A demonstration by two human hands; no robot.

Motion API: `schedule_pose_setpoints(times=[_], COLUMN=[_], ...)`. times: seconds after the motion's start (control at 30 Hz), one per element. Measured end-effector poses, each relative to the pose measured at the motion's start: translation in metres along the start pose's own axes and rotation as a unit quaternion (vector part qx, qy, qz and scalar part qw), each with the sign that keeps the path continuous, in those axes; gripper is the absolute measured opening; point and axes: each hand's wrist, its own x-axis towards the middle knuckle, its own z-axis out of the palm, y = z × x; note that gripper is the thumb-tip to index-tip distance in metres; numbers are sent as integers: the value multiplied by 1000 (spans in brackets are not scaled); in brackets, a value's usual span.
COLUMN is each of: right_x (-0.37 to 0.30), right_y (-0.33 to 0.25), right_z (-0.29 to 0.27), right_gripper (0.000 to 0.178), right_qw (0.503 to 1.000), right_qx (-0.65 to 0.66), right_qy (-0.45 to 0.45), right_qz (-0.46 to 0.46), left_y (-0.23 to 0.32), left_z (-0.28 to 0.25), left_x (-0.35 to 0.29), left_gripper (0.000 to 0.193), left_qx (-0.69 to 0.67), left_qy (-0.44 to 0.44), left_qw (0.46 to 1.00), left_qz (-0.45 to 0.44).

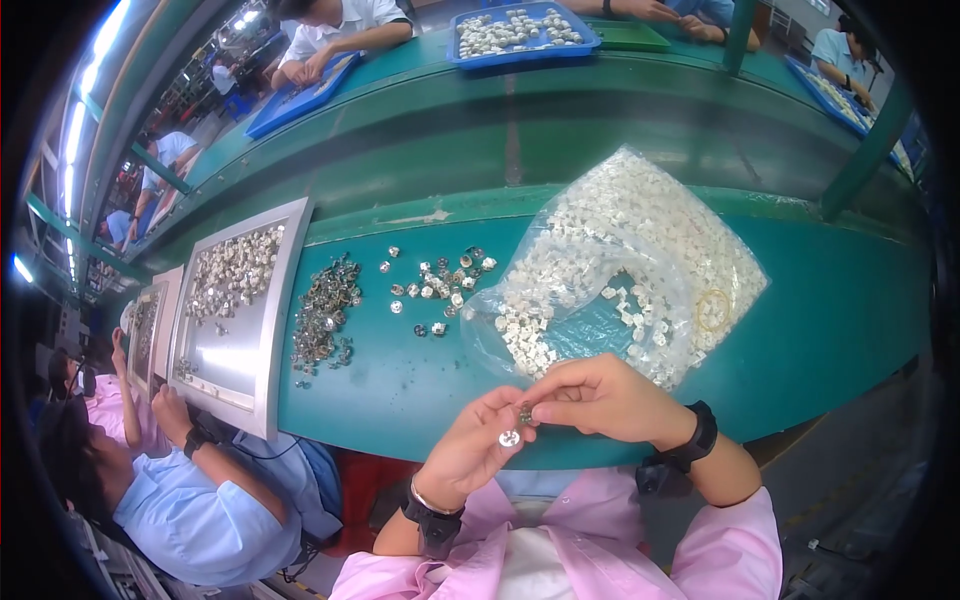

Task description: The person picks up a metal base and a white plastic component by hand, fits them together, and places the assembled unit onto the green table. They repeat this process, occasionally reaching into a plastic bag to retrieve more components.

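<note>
Just past the table's near edge, my left hand [465, 440] is closed on a small round white part with a shiny metal face [509, 438]. My right hand [605, 398] pinches a small dark metal piece [525, 413] right beside it, and the fingertips of both hands nearly meet. Whether the two pieces touch is too small to tell. Beyond my hands lies a clear plastic bag [740, 262] full of small white parts, its mouth open toward me. Loose white-and-metal parts [440, 283] are scattered left of the bag.
Farther left is a heap of dark metal pieces [325, 310], then a metal-framed tray [262, 400] holding more white parts. A co-worker in light blue [200, 510] sits at my left. Across a raised green ledge [420, 125] stands a blue tray [590, 45] of white parts.
</note>
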Motion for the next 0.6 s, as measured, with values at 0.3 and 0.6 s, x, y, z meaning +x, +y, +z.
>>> schedule_pose_setpoints(times=[0.3,0.6], right_x=[-3,3], right_y=[-9,9], right_z=[-7,-28], right_gripper=[23,25], right_qw=[986,985], right_qx=[-82,-4], right_qy=[134,162], right_qz=[47,-66], left_y=[-3,-4], left_z=[1,0], left_x=[2,-2], left_gripper=[20,17], left_qx=[-26,-42], left_qy=[66,61], left_qw=[997,996], left_qz=[32,52])
